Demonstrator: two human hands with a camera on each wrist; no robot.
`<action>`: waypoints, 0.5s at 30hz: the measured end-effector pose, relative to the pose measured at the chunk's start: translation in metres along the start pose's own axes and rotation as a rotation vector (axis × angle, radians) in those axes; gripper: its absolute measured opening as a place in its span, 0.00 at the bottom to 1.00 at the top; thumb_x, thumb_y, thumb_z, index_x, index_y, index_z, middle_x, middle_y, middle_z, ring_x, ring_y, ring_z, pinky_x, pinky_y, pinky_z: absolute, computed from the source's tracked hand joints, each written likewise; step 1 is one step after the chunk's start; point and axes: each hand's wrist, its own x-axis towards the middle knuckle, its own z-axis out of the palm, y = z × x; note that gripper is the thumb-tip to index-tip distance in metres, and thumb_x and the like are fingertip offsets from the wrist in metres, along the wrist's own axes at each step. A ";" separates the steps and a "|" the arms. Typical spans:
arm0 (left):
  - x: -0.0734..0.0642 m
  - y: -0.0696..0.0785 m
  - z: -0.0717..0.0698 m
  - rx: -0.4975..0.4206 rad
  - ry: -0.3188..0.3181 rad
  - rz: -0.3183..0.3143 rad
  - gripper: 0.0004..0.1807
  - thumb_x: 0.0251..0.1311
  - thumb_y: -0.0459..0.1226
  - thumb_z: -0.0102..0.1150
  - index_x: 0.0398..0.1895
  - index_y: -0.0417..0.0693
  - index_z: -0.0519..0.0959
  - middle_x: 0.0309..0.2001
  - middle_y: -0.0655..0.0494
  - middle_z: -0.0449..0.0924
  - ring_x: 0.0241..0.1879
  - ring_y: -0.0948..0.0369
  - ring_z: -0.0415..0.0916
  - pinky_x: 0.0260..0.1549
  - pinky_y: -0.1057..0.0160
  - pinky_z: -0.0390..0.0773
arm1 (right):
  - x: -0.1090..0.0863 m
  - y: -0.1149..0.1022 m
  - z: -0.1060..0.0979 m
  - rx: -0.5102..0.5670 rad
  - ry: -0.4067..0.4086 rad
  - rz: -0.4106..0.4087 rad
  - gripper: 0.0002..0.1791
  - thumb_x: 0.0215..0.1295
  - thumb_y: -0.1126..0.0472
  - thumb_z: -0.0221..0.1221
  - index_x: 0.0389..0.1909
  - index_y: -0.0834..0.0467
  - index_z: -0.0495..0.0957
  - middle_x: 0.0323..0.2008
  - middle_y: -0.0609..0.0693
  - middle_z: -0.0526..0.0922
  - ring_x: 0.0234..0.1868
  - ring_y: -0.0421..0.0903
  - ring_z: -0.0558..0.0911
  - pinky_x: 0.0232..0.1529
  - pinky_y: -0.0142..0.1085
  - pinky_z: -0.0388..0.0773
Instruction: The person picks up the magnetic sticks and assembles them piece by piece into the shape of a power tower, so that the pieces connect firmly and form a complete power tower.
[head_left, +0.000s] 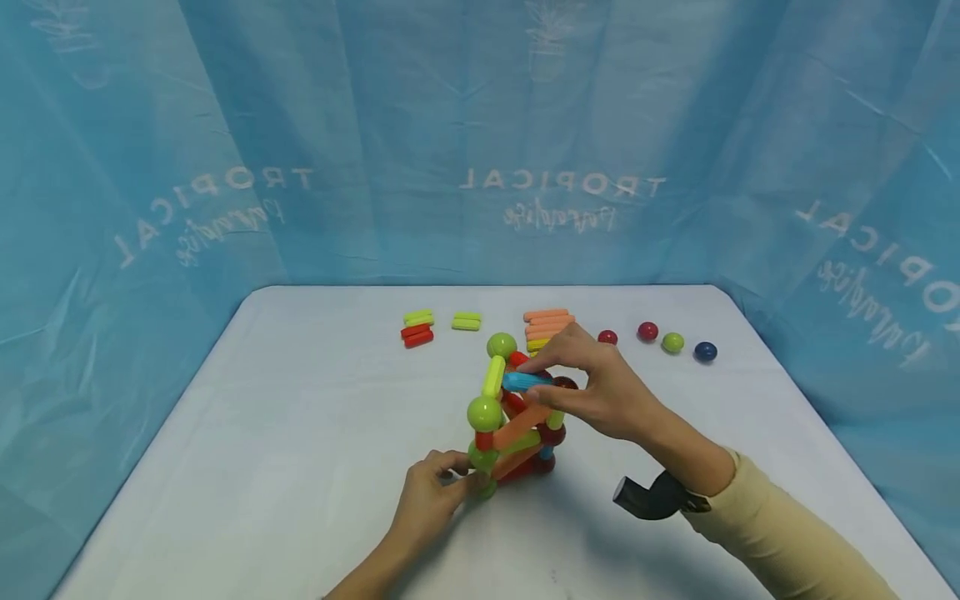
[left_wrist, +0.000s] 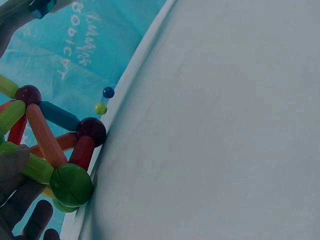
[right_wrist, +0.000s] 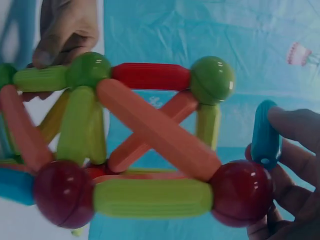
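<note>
Pinching a blue rod (head_left: 525,382), frame centre, right fingers (head_left: 558,353) risked toppling the rod-and-ball tower (head_left: 520,427) through uneven pressure, while left fingers (head_left: 452,461) gripped it at lower centre.

The held stick (head_left: 523,382) is glossy blue, the joined balls (right_wrist: 242,193) green and dark red, the tabletop (head_left: 300,400) white, the curtain (head_left: 405,83) white-lettered blue.

Blue curtain (head_left: 405,92) behind white table (head_left: 285,417) suggests a booth.
</note>
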 end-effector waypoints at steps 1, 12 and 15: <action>0.001 0.000 0.000 -0.001 0.004 0.001 0.07 0.49 0.38 0.71 0.32 0.53 0.86 0.29 0.67 0.79 0.36 0.57 0.75 0.41 0.57 0.73 | -0.001 0.001 0.001 -0.021 -0.004 -0.021 0.15 0.53 0.68 0.69 0.43 0.55 0.84 0.37 0.42 0.80 0.44 0.45 0.70 0.41 0.41 0.71; 0.004 0.001 -0.001 0.012 0.009 0.004 0.08 0.48 0.36 0.71 0.34 0.53 0.86 0.28 0.66 0.78 0.35 0.58 0.75 0.39 0.58 0.73 | -0.004 0.005 0.008 -0.191 -0.037 -0.130 0.15 0.49 0.64 0.73 0.40 0.53 0.85 0.36 0.41 0.77 0.43 0.43 0.65 0.31 0.33 0.70; 0.003 0.001 0.000 0.015 0.012 0.005 0.08 0.48 0.36 0.71 0.34 0.52 0.86 0.28 0.67 0.78 0.35 0.57 0.75 0.39 0.58 0.74 | -0.004 0.005 0.010 -0.244 -0.032 -0.148 0.14 0.49 0.63 0.73 0.39 0.53 0.85 0.35 0.42 0.76 0.43 0.44 0.65 0.33 0.34 0.70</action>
